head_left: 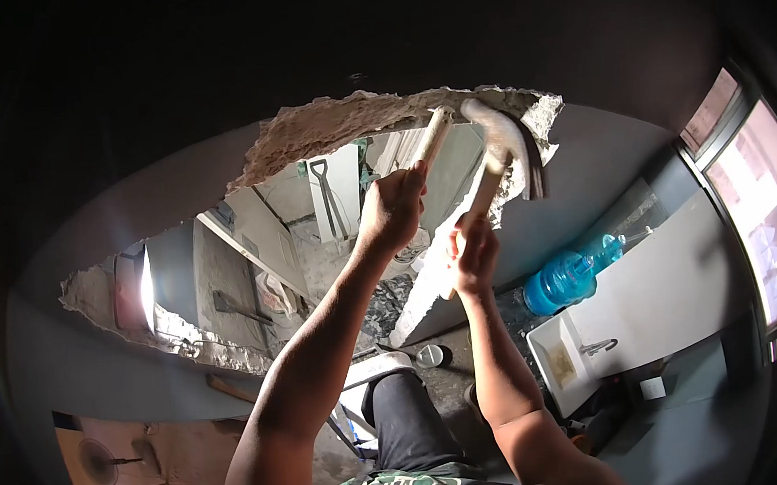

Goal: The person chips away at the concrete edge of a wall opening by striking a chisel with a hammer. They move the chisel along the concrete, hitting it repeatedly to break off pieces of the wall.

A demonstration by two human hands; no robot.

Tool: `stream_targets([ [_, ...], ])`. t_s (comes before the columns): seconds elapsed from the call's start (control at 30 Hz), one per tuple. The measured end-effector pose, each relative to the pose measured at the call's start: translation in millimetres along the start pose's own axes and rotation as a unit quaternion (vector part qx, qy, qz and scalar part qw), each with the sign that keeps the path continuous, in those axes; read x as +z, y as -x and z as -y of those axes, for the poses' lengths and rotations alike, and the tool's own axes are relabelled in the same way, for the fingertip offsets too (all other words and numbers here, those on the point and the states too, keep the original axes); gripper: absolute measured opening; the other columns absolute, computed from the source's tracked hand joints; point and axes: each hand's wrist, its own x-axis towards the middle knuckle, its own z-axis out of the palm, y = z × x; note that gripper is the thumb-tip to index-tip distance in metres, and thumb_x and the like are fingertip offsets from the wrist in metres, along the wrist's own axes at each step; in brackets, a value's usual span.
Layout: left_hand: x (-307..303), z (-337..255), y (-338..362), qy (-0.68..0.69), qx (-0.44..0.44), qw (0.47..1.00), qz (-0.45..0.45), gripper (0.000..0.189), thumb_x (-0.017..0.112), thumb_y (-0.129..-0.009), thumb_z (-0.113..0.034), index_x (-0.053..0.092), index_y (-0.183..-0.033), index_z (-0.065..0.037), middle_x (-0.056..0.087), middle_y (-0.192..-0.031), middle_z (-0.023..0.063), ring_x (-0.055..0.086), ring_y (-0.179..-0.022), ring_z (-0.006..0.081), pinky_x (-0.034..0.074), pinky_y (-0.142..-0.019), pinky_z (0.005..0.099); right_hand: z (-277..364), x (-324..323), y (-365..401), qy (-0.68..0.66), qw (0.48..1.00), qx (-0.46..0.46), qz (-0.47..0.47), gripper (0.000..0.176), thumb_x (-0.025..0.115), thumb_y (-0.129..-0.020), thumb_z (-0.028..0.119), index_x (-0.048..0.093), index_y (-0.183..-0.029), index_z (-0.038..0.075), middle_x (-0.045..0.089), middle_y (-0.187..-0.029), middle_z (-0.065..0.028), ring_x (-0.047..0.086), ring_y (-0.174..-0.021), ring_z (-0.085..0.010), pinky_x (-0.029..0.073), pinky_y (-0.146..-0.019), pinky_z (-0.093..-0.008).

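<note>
My left hand [392, 205] is closed around a thick pale rod [436, 137], shaped like a chisel. Its upper end lies right at the broken upper edge of a ragged hole in the wall [311, 136]. To the right, my right hand [475, 253] grips a claw hammer [487, 192] by its wooden handle. The hammer's head is up beside the rod, overlapping the hole's right edge in this view and a little smeared by motion. Both arms are raised in front of me.
Through the hole a shovel [324, 189] leans on a panel, with rubble on the floor. At right are blue water jugs [558, 284] and a white sink [556, 357] with a tap, near a bright window [754, 184]. A fan [99, 462] stands lower left. A bucket [429, 356] is below.
</note>
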Motion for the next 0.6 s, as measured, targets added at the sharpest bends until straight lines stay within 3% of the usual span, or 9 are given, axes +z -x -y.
stream_targets([
  [0.03,1,1,0,-0.022,0.002,1.0,-0.008,0.051,0.05,-0.098,-0.048,0.058,-0.077,-0.003,0.048,-0.056,-0.0007,0.043,-0.048,0.0078,0.035,-0.047,0.0274,11,-3,4,-0.032,0.999,0.026,-0.028,0.041,0.04,-0.103,0.043,0.049,-0.089,0.006,0.045,-0.061,-0.0008,0.043,-0.05,-0.0106,0.034,-0.045,-0.0242],
  [0.1,3,0,-4,-0.059,0.024,0.998,-0.029,0.052,0.051,-0.098,-0.048,0.058,-0.075,-0.002,0.05,-0.057,0.0011,0.044,-0.048,0.0087,0.035,-0.047,0.0278,30,-7,14,0.012,0.996,-0.079,-0.037,0.052,0.039,-0.1,0.055,0.049,-0.09,0.005,0.044,-0.061,-0.0021,0.043,-0.05,-0.0115,0.033,-0.045,-0.025],
  [0.17,4,-10,0,-0.056,-0.006,0.998,-0.027,0.054,0.048,-0.096,-0.05,0.061,-0.072,-0.003,0.056,-0.055,0.007,0.056,-0.053,0.0184,0.044,-0.055,0.0359,57,9,18,-0.054,0.984,-0.154,-0.07,0.066,0.043,-0.091,0.069,0.047,-0.093,0.003,0.043,-0.061,-0.0045,0.038,-0.047,-0.0126,0.033,-0.042,-0.027],
  [0.23,6,-12,-1,-0.052,-0.014,0.998,-0.032,0.055,0.048,-0.096,-0.05,0.061,-0.072,-0.003,0.055,-0.054,0.0071,0.056,-0.053,0.0185,0.044,-0.055,0.0361,52,12,16,-0.051,0.979,-0.18,-0.075,0.06,0.045,-0.094,0.064,0.046,-0.09,0.004,0.043,-0.061,-0.0044,0.04,-0.048,-0.0124,0.033,-0.042,-0.026],
  [0.3,10,-13,1,-0.047,-0.023,0.998,-0.035,0.055,0.048,-0.096,-0.05,0.061,-0.071,-0.003,0.055,-0.054,0.0071,0.056,-0.053,0.0186,0.044,-0.056,0.0363,-24,-29,-3,0.264,0.955,-0.13,-0.017,0.051,0.044,-0.098,0.056,0.049,-0.086,0.006,0.045,-0.063,-0.0005,0.044,-0.052,-0.012,0.034,-0.047,-0.0253],
  [0.33,11,-14,0,-0.044,-0.031,0.998,-0.039,0.056,0.048,-0.096,-0.05,0.061,-0.07,-0.002,0.056,-0.054,0.0075,0.056,-0.053,0.019,0.044,-0.056,0.0364,20,-1,1,0.035,0.997,0.068,0.007,0.046,0.043,-0.101,0.049,0.049,-0.083,0.007,0.046,-0.063,-0.0002,0.046,-0.052,-0.0101,0.036,-0.048,-0.0244],
  [0.37,10,-13,0,-0.044,-0.041,0.997,-0.043,0.056,0.048,-0.096,-0.05,0.061,-0.07,-0.002,0.056,-0.054,0.0079,0.056,-0.053,0.0195,0.044,-0.056,0.0366,30,-2,4,0.051,0.995,0.078,-0.023,0.046,0.041,-0.102,0.049,0.048,-0.084,0.007,0.046,-0.062,-0.0003,0.045,-0.051,-0.0085,0.036,-0.047,-0.0235],
  [0.4,11,-10,0,-0.044,-0.005,0.998,-0.049,0.054,0.05,-0.098,-0.05,0.057,-0.073,-0.002,0.051,-0.056,0.0007,0.043,-0.044,0.0095,0.034,-0.045,0.0285,31,-8,10,0.046,0.998,0.045,-0.027,0.046,0.04,-0.102,0.049,0.047,-0.086,0.007,0.044,-0.062,-0.0001,0.044,-0.05,-0.0085,0.035,-0.047,-0.0236],
  [0.6,14,-12,0,-0.058,0.006,0.996,-0.062,0.054,0.05,-0.097,-0.049,0.058,-0.071,-0.002,0.051,-0.055,0.0013,0.045,-0.047,0.0101,0.036,-0.047,0.0297,76,21,30,-0.036,0.985,-0.158,-0.064,0.071,0.041,-0.089,0.075,0.046,-0.092,0.004,0.041,-0.059,-0.0031,0.036,-0.047,-0.0114,0.032,-0.044,-0.0268],
])
